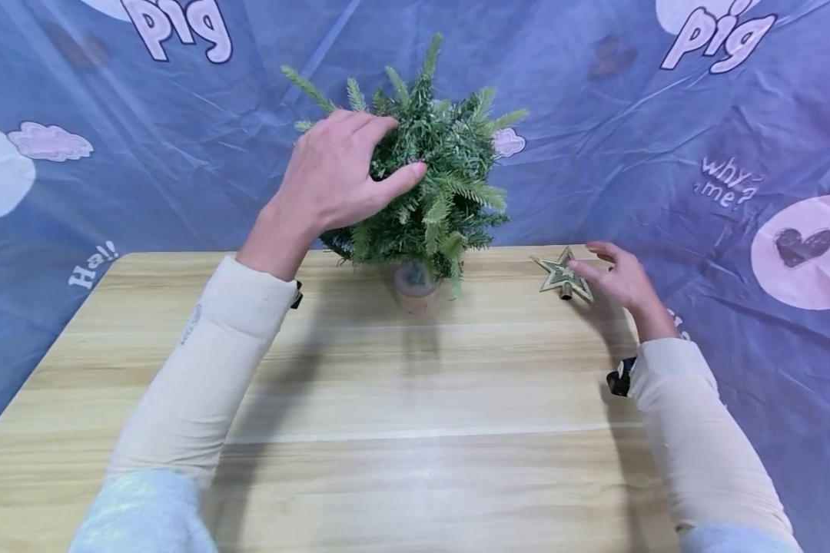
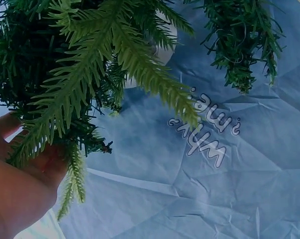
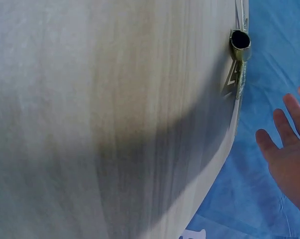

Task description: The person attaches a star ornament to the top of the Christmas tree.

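A small artificial Christmas tree [image 1: 449,161] with green needles stands in a pale pot [image 1: 415,290] near the table's back edge. My left hand [image 1: 342,165] is at the tree's left side, thumb and index finger spread apart against the foliage. The other left fingers are partly hidden; in the left wrist view, light-green sprigs [image 2: 145,69] cover part of the hand [image 2: 20,189]. At the back right lies a gold star tree topper [image 1: 559,273]. Its hollow socket [image 3: 240,42] shows in the right wrist view. My right hand [image 1: 622,280] hovers beside the star with spread fingers, holding nothing.
The wooden table [image 1: 415,399] has rounded back corners. Behind it and at both sides hangs a wrinkled blue cloth [image 1: 595,153] with printed words and pink shapes. A small black device [image 1: 620,376] is worn at the right wrist.
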`<action>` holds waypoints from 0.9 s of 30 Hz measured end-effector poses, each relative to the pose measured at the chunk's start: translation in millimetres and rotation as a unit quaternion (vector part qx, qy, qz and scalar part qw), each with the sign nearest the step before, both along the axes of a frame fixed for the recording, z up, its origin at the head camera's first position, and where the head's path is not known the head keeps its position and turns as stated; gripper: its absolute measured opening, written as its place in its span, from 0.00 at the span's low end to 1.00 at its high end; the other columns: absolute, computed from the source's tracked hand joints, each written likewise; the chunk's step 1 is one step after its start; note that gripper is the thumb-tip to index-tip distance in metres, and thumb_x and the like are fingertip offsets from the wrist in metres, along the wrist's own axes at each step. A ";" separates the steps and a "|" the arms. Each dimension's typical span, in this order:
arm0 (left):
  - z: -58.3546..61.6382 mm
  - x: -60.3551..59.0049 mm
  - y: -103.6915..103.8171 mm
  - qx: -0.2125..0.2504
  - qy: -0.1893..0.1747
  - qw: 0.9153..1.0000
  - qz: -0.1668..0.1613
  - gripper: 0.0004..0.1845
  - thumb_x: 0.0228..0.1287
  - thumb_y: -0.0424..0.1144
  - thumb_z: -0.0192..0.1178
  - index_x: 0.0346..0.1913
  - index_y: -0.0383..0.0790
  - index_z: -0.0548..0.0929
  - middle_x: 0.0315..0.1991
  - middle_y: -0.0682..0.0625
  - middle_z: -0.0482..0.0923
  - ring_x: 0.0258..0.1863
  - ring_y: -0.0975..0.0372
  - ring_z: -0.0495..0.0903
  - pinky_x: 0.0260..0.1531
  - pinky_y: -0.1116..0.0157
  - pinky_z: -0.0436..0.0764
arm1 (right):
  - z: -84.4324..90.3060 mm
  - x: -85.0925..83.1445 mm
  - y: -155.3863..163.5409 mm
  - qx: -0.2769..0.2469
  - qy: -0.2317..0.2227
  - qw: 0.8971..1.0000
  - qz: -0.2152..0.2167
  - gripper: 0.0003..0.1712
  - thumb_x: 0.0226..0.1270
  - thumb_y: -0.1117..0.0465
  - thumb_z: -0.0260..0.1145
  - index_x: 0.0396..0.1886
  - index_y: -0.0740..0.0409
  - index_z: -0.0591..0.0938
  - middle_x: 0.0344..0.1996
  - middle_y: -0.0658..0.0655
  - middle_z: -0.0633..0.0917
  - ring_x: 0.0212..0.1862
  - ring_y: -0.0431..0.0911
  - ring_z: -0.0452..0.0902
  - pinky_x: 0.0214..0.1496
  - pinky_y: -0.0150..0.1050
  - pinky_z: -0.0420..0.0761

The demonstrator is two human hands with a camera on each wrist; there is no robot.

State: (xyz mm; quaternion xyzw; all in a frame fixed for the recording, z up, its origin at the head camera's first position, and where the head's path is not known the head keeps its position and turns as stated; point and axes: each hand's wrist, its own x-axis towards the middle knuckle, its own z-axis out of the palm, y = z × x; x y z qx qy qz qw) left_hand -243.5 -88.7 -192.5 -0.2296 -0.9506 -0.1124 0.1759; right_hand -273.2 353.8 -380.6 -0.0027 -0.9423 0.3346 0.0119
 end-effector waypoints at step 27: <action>-6.9 4.0 4.3 -0.019 0.004 1.000 0.023 0.47 0.52 0.78 0.39 0.69 0.51 0.63 0.69 0.52 0.64 0.67 0.55 0.64 0.59 0.48 0.72 | -15.5 1.5 19.5 0.029 -0.072 0.997 0.004 0.51 0.56 0.37 0.64 0.70 0.62 0.59 0.65 0.77 0.60 0.65 0.71 0.56 0.65 0.64 0.57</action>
